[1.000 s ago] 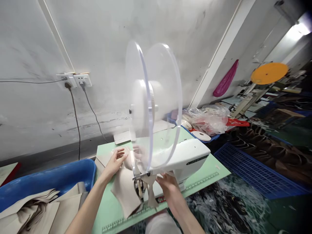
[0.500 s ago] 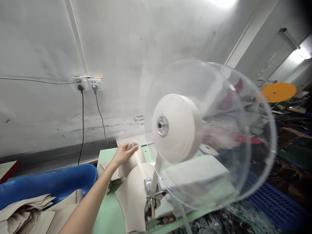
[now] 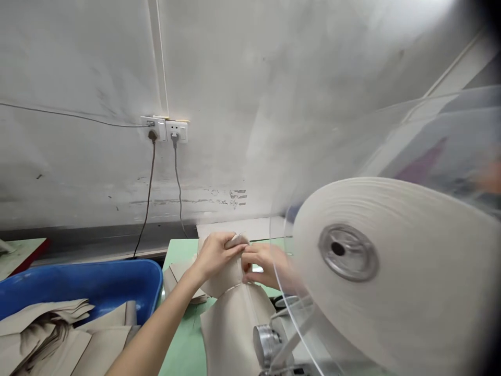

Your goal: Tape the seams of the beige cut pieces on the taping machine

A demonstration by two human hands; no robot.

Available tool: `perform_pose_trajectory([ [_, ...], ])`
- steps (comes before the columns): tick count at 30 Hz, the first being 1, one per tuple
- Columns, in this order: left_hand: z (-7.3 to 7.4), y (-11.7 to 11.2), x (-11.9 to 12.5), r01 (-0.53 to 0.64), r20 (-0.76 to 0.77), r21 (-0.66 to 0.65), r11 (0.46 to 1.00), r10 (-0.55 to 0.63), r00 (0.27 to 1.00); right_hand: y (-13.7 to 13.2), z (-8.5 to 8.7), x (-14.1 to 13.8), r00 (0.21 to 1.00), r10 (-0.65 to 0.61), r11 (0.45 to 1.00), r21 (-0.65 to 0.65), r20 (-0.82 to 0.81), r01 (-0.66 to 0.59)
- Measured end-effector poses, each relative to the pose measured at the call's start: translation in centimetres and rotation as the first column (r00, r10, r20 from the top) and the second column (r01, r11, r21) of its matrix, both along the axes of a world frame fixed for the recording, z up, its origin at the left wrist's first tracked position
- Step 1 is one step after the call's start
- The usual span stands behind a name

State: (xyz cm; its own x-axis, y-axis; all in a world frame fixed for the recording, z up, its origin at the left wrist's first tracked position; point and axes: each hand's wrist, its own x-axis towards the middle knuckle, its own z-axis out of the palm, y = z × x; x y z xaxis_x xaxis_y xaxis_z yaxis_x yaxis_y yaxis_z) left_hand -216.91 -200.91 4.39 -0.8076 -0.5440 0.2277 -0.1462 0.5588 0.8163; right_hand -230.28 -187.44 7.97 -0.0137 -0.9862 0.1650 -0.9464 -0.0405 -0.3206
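Note:
My left hand [image 3: 214, 256] is closed on the top edge of a beige cut piece of material [image 3: 230, 308] that stands up over the green table [image 3: 182, 350]. My right hand [image 3: 263, 263] pinches the same edge from the right, partly behind a clear plastic reel flange [image 3: 297, 292]. A big white tape roll [image 3: 395, 277] on a metal hub fills the right of the view. A round metal part of the machine [image 3: 264, 342] sits below the piece.
A blue plastic tub [image 3: 78, 284] with several beige cut pieces [image 3: 58, 339] stands at the left. More beige pieces lie flat behind my hands. Wall sockets [image 3: 164, 129] with two cables hang on the grey wall.
The view has swung left and closer, so the tape roll now looms large at the right. My right hand has come up to join the left on the piece's top edge.

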Motion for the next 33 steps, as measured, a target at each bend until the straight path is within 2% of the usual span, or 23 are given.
perform_pose_trajectory([
  [1, -0.1, 0.0, 0.0, -0.004, -0.003, -0.016, 1.000, 0.004, 1.000, -0.6, 0.2, 0.3, 0.995, 0.097, 0.994, 0.048, -0.028, -0.096],
  [3, -0.4, 0.1, -0.2, -0.001, -0.012, -0.032, 1.000, 0.001, 1.000, -1.1, -0.1, 0.7, 0.971, 0.203, 0.975, 0.118, -0.126, -0.188],
  [6, -1.0, -0.1, -0.3, 0.006, -0.025, -0.026, 1.000, -0.007, 1.000, -1.2, -1.5, 0.9, 0.939, 0.219, 0.971, 0.159, -0.266, -0.181],
  [8, -1.2, -0.6, -0.2, -0.041, -0.032, -0.001, 0.999, 0.041, 0.999, -1.1, -2.3, 0.5, 0.934, 0.214, 0.969, 0.181, -0.285, -0.167],
  [10, -1.1, -1.4, 0.0, -0.074, -0.030, 0.001, 0.997, 0.074, 0.997, -1.2, -2.1, -0.2, 0.931, 0.210, 0.972, 0.164, -0.299, -0.166],
  [11, -0.9, -1.7, 0.2, -0.061, -0.022, -0.022, 0.998, 0.060, 0.998, -1.3, -1.7, -0.7, 0.934, 0.197, 0.979, 0.114, -0.298, -0.170],
  [14, -0.5, -2.1, 0.7, 0.044, 0.040, -0.145, 0.988, -0.039, 0.998, -2.3, 0.1, -2.0, 0.973, 0.145, 0.980, -0.108, -0.182, -0.166],
  [15, -0.4, -2.1, 0.8, 0.072, 0.071, -0.194, 0.978, -0.059, 0.996, -3.0, 0.5, -2.3, 0.979, 0.170, 0.977, -0.112, -0.110, -0.183],
  [17, -0.4, -1.9, 1.1, 0.085, 0.130, -0.309, 0.947, -0.047, 0.990, -4.6, 0.5, -2.7, 0.967, 0.255, 0.966, 0.027, 0.006, -0.255],
  [19, -0.7, -1.9, 1.6, 0.045, 0.168, -0.430, 0.902, 0.031, 0.985, -6.6, -0.4, -3.0, 0.952, 0.302, 0.936, 0.177, 0.049, -0.305],
  [21, -1.1, -2.5, 2.2, -0.017, 0.198, -0.498, 0.867, 0.132, 0.971, -8.5, -1.5, -3.5, 0.961, 0.273, 0.940, 0.201, 0.040, -0.275],
  [25, -2.1, -4.8, 3.9, -0.097, 0.340, -0.490, 0.866, 0.293, 0.894, -11.3, -2.4, -5.2, 0.982, 0.180, 0.972, 0.143, 0.053, -0.186],
  [28, -2.9, -6.3, 5.7, -0.118, 0.426, -0.470, 0.874, 0.342, 0.837, -12.5, -2.3, -6.6, 0.987, 0.118, 0.983, 0.131, 0.108, -0.132],
  [33, -3.6, -7.8, 9.3, -0.146, 0.367, -0.525, 0.838, 0.378, 0.850, -13.0, -3.1, -7.7, 0.980, 0.043, 0.989, 0.130, 0.197, -0.070],
])
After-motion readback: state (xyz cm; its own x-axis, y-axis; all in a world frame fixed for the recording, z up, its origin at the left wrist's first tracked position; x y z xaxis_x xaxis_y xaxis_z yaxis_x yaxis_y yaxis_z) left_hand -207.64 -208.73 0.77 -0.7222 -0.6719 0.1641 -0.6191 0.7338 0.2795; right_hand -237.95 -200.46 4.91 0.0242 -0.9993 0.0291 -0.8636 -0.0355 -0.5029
